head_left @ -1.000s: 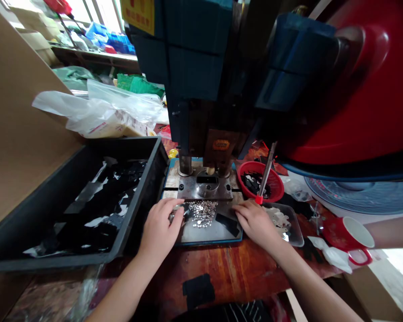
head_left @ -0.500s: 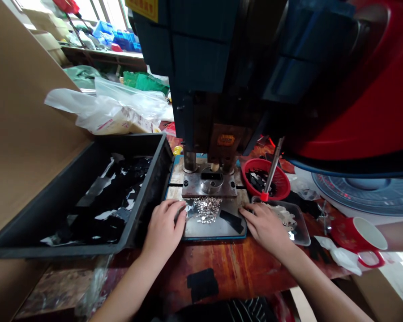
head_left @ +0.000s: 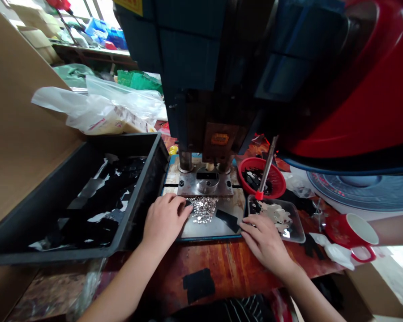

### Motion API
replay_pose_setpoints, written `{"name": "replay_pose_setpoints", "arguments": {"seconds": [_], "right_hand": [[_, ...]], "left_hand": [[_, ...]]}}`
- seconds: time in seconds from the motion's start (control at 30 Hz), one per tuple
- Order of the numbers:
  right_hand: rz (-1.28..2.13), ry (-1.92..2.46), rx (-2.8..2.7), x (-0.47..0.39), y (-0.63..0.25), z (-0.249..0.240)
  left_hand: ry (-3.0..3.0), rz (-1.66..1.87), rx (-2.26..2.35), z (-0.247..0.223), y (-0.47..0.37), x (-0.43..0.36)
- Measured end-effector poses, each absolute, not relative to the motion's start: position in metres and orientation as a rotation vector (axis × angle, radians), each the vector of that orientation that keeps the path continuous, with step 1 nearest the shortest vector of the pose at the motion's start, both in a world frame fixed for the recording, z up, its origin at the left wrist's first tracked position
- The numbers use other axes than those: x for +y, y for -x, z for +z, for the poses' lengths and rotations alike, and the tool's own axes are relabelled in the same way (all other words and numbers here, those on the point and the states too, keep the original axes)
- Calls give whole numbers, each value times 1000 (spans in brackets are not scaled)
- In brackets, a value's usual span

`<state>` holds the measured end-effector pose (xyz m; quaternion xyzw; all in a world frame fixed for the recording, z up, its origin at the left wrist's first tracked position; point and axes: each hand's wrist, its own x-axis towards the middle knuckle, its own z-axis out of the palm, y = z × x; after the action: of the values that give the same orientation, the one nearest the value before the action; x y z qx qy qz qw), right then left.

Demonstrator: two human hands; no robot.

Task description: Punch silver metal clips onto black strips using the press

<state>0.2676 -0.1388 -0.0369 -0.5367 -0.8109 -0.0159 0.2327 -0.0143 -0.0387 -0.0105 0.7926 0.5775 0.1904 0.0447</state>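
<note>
The black strip [head_left: 227, 220] lies on the metal plate [head_left: 196, 231] between the hands, its long axis slanting from far left to near right, ending at the right hand [head_left: 267, 239], clearly the nearer. That hand's fingers are loosely bent (whether they grip the strip, I cannot tell). The left hand [head_left: 164, 219] curls beside the small shiny pieces [head_left: 204, 210]; its grip is unclear. The die block [head_left: 204, 185] bounds the far side, the clear container [head_left: 299, 228] the right; open room lies toward the plate's near edge.

Left grip [head_left: 163, 220] nearer the silver pieces [head_left: 204, 210]
</note>
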Motion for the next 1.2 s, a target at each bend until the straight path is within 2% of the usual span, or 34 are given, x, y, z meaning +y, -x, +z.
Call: {"name": "replay_pose_setpoints", "arguments": {"seconds": [0.4,0.63,0.87,1.2], "right_hand": [[-57,1449,-2023,-153,-255,-60],[-49,1536,-1806,-93,-223,-20],[-16,1542,-1761,-5,-184,4],[-157,1465,-1998,-11,-185,8]], "left_hand": [[-2426,735,1692,-16,19,-42],[-2077,1089,1712,-9,23,-40],[-1801,1177,1547,5,16,-38],[-1567,1271,1367,7,-6,-15]]}}
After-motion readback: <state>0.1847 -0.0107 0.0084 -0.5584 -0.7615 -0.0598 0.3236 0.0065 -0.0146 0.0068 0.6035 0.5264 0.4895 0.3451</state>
